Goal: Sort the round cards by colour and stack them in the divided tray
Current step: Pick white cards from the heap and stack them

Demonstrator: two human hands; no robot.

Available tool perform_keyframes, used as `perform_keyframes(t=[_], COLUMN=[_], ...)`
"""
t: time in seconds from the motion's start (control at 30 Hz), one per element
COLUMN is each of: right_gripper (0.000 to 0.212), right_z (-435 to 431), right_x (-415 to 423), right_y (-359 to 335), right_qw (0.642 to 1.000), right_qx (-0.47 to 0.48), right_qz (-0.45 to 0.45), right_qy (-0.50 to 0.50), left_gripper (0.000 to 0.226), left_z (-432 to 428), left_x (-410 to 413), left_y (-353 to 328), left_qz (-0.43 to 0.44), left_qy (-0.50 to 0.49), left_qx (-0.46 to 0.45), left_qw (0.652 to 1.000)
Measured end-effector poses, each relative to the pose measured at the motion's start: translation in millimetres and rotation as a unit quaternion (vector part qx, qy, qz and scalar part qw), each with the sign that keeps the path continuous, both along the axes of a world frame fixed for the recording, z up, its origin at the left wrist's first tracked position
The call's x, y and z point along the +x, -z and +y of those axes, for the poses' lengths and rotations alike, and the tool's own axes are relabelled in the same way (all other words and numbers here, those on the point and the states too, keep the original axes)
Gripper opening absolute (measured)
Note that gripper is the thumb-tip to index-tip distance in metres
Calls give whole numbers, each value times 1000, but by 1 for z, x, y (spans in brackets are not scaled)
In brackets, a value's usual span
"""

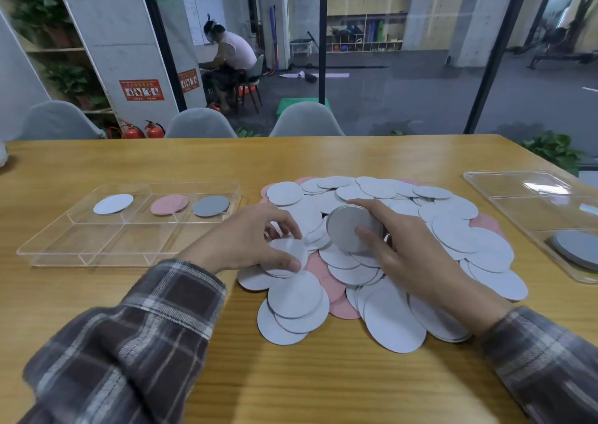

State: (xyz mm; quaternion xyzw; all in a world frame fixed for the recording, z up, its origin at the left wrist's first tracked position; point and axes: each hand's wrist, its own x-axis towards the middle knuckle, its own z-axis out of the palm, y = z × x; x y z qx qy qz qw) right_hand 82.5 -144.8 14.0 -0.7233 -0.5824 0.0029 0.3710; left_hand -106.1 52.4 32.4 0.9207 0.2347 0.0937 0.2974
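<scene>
Indoors, over a wooden table [323, 388] by glass walls [404, 77], left hand [246, 239] pinches a white card [286, 255], right hand [407, 252] grips grey cards [344, 228].

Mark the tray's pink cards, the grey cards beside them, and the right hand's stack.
pink cards [169, 204], head view, middle of top card
grey cards [211, 205], head view, middle of top card
stack [343, 226], head view, top card's bare face

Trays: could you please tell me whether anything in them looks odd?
A grey stack sits in the left tray, yet a second grey stack lies in the right tray, so one colour is split. The pink stack is slightly fanned.
</scene>
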Motion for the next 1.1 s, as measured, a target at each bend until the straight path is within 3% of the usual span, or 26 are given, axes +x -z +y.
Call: perform_keyframes(t=[0.27, 0.53, 0.67, 0.77, 0.87, 1.1], right_gripper=[38, 40, 40, 39, 36, 29], right_z=[-1, -1, 0, 0, 0, 0], right_x=[-2, -2, -1, 1, 4, 2], right_y=[-1, -2, -1, 0, 1, 1], right_qw=[1000, 1000, 1000, 999, 998, 984], right_qx=[-1, 6, 11, 18, 26, 16], right_qz=[1, 9, 20, 28, 55, 178], right_qy=[11, 11, 8, 6, 6, -7], left_gripper=[35, 25, 31, 22, 6, 13], left_z=[-10, -10, -19, -25, -28, -31], left_x=[8, 17, 20, 23, 22, 23], left_y=[4, 6, 8, 9, 5, 8], left_qz=[-76, -203, -229, -245, -247, -279], left_qy=[-1, -19, -10, 8, 30, 8], left_qx=[0, -100, -119, -130, -162, -177], left_qw=[997, 974, 966, 961, 955, 944])
